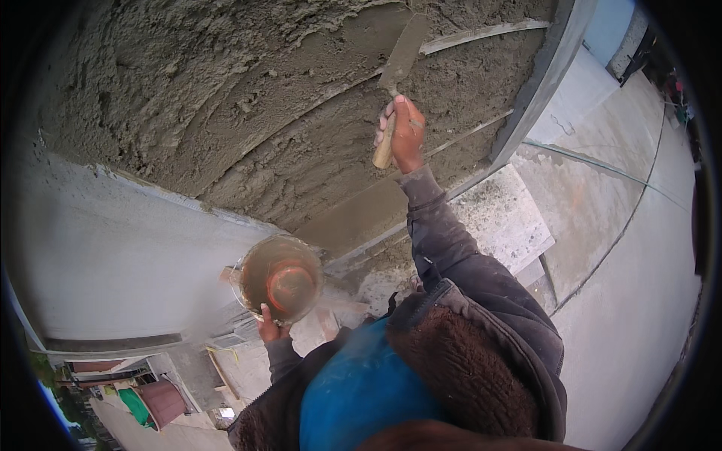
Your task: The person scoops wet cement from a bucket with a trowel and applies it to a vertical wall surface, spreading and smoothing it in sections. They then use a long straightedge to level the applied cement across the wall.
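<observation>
Mortared wall (256, 113), rough and grey-brown | right hand (408, 137) closed around trowel (404, 56), blade before wall | left hand (271, 327) gripping bucket (256, 276) at rim, partly hidden

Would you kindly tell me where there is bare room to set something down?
The pale concrete paving, right of the right sleeve and speckled slab, looks bare. It is crowded around the left hand and bucket.

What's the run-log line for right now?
left hand: holding bucket at edge | right hand: gripping trowel by handle | blade: over mortar-covered wall, contact unclear
</observation>
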A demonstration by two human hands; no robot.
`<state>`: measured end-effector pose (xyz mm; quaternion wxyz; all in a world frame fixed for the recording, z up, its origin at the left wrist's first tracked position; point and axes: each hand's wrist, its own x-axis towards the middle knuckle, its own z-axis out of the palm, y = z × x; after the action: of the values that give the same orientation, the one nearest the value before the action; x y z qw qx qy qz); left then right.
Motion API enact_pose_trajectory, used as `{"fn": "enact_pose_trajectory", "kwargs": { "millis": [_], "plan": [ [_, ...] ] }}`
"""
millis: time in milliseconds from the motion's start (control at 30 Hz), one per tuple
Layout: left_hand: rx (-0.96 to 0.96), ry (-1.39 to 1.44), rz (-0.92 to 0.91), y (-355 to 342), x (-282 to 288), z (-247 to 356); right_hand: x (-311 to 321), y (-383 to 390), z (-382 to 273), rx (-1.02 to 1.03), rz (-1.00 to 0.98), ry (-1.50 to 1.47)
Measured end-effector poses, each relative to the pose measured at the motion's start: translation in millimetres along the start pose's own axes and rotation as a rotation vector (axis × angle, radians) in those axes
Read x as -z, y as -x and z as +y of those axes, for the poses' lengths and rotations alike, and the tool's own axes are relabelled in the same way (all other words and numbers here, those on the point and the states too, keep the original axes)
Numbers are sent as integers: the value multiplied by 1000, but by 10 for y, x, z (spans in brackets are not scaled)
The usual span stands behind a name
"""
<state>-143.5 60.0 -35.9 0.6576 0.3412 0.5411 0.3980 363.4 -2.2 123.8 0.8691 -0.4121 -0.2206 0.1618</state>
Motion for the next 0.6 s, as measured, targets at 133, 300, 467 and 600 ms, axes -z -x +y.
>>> {"fn": "enact_pose_trajectory", "kwargs": {
  "millis": [133, 300, 467, 600],
  "plan": [
    [-32, 62, 75, 204, 145, 0, -731, -14, -100, -6, -14, -71],
    [-41, 134, 148, 349, 454, -17, -1697, 594, 224, -27, -212, -99],
    [-77, 181, 157, 290, 848, -129, -2410, 939, 521, 74, -310, -37],
    [-65, 177, 165, 200, 990, -83, -2785, 1012, 670, 378, -292, 274]
  ]
}}
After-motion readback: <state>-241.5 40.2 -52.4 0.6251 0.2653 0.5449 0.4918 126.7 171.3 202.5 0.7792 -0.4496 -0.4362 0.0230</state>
